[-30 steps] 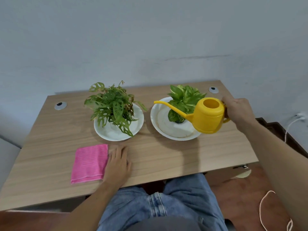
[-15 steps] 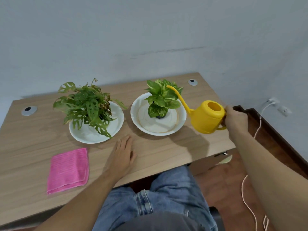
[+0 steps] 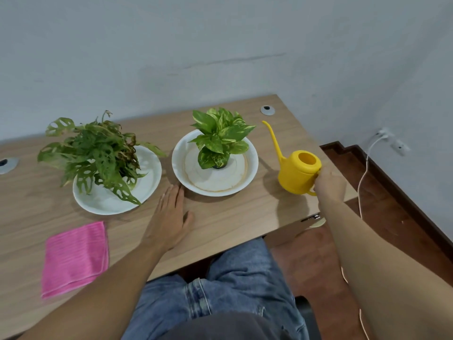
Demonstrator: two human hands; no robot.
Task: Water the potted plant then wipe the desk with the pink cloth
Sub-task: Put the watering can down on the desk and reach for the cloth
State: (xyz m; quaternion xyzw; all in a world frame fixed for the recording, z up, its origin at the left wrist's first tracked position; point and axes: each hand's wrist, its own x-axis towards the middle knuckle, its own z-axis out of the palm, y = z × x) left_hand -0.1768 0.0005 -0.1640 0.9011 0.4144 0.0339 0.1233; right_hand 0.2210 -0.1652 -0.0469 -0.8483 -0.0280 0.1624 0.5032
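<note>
A yellow watering can (image 3: 295,171) stands upright at the desk's right edge, spout pointing up and back. My right hand (image 3: 328,181) grips its handle. To its left a small variegated plant (image 3: 220,138) sits in a white bowl (image 3: 186,168). A holey-leaved plant (image 3: 98,153) sits in a white plate (image 3: 152,182) further left. The pink cloth (image 3: 74,258) lies flat near the front left of the wooden desk (image 3: 232,217). My left hand (image 3: 169,217) rests palm down on the desk between the two dishes, fingers apart.
Round cable grommets (image 3: 267,110) (image 3: 7,164) sit at the desk's back corners. The wall is close behind. A white cable (image 3: 362,182) hangs from a wall socket at the right, over a brown floor. My jeans-clad legs (image 3: 220,290) are under the front edge.
My right hand carried the watering can away from the variegated plant to the right and brought it down level at the desk's right edge. The left hand stayed flat on the desk.
</note>
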